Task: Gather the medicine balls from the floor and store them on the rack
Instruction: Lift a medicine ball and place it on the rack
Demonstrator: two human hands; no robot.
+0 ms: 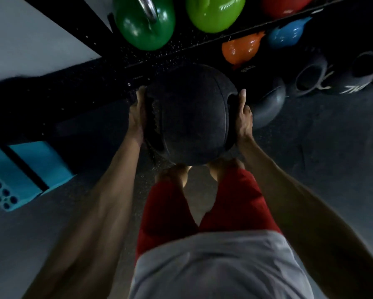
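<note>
Left hand point(138, 114) and right hand point(242, 117) gripped the black ball's point(189, 117) side handles, holding it before the rack point(181, 48).

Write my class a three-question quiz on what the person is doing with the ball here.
1. True or false: the black medicine ball lies on the floor.
2. What holds the ball? A) left hand only B) right hand only C) both hands
3. Fill in: the bright kettlebell beside the blue kettlebell is ____.
Key: 1 false, it is held up. 2 C, left hand and right hand grip its sides. 3 orange kettlebell.
</note>
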